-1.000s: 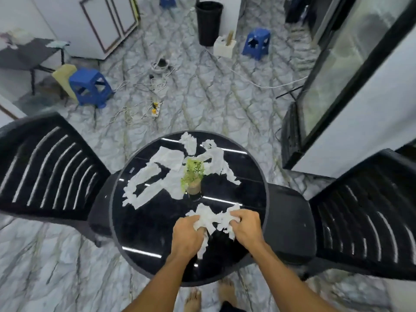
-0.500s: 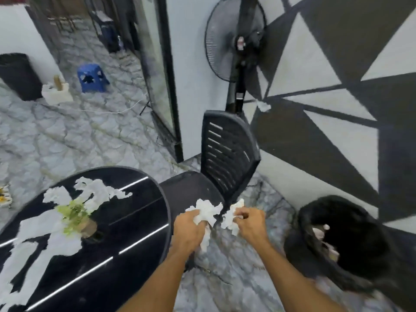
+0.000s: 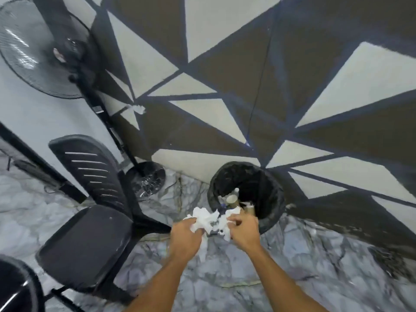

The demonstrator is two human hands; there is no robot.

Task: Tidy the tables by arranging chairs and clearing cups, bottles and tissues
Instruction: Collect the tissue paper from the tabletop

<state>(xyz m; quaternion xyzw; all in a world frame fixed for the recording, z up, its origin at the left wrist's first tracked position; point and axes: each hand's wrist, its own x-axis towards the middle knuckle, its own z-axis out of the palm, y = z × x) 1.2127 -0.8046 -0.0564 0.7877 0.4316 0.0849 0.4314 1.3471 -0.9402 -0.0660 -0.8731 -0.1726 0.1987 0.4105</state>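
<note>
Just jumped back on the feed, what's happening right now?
The person grips crumpled white tissues in both hands, left hand and right hand, at the near rim of the black lined bin by the patterned wall. The tissues are not yet dropped in. The bin already holds cups. A black chair stands to the left.

We grip crumpled white tissues (image 3: 203, 218) in our left hand (image 3: 186, 236) and right hand (image 3: 244, 233), at the near rim of the black bin (image 3: 267, 188). A black chair (image 3: 87, 244) stands left, with a fan (image 3: 33, 52) beyond it.
</note>
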